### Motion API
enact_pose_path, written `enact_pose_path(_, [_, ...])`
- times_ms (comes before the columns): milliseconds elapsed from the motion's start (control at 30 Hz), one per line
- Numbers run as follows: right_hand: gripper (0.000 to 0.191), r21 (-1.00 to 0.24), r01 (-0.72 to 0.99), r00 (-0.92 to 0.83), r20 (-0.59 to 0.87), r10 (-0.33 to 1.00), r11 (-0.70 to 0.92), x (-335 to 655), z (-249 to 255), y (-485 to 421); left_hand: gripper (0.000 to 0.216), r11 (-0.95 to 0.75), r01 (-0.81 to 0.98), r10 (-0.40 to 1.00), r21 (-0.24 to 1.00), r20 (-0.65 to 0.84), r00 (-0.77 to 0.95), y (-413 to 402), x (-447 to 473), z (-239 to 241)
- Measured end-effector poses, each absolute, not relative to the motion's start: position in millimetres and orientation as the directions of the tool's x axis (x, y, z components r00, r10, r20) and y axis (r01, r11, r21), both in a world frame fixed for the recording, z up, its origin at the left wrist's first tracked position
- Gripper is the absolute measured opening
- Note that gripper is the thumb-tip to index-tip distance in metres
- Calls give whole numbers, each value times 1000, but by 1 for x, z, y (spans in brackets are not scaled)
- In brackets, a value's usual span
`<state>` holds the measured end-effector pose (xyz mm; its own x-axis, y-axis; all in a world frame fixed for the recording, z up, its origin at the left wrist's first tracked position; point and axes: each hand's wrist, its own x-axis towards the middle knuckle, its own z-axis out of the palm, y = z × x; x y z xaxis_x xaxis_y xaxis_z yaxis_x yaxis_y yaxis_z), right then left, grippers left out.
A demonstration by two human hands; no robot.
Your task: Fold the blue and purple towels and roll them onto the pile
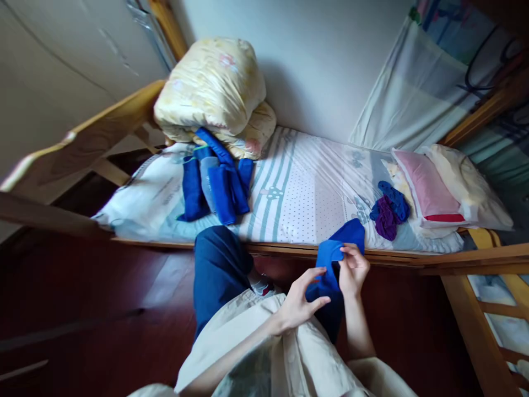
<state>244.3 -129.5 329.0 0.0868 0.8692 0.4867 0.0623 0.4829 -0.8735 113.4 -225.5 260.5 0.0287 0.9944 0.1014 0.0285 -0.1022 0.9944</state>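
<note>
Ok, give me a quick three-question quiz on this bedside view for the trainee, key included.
1. True or false: both hands grip the blue fabric sock.
2. Where does the small heap of blue and purple socks lie? A) on the dark red floor B) on the mattress beside the pink pillow C) on top of the bundled yellow quilt
3. Fill in: the row of folded blue cloth pieces lies on the striped bedsheet just in front of the ____.

Key: 1 true, the left hand and right hand both pinch it with their fingers. 2 B. 3 yellow quilt.
</note>
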Motion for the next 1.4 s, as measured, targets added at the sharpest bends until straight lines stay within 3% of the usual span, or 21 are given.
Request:
enact_pose_path(133, [18, -930, -17, -47, 368, 929, 368, 205, 306, -170, 21, -206, 221, 952, 953, 247, -178, -220, 100, 270])
enact_pose_path(267, [17, -919, 64, -142, 377, 915, 388, 208, 307, -195, 20, -276, 286, 923, 918, 336, -186, -226, 79, 277])
enact_pose_path(367, [14, -885, 173, -178, 404, 897, 432, 220, 310, -202, 6, -343, 312, 899, 886, 406, -165, -239, 72, 284])
enact_pose_path(500, [16, -809, 260, -297, 453, 841, 527, 231, 313, -204, 22, -421, 378, 870, 825, 484, -87, -249, 73, 287])
enact_pose_path(567, [16, -791, 278, -339, 450, 826, 545, 233, 314, -206, 19, -439, 401, 867, 804, 496, -46, -249, 73, 286])
enact_pose_path(733, [13, -777, 331, -326, 438, 838, 535, 236, 316, -207, 24, -470, 416, 858, 778, 513, 10, -244, 69, 287])
enact_pose_path(967, [12, -860, 187, -532, 317, 785, 474, 236, 317, -203, 25, -514, 489, 791, 705, 610, -48, -253, 62, 293])
enact_pose_path(1233, [13, -799, 238, -633, 303, 713, 552, 238, 322, -192, 15, -325, 486, 898, 812, 426, -111, -271, 50, 300])
enact_pose_path(1400, [17, -745, 239, -696, 316, 645, 623, 242, 330, -187, 17, -404, 527, 864, 748, 502, -50, -276, 34, 308])
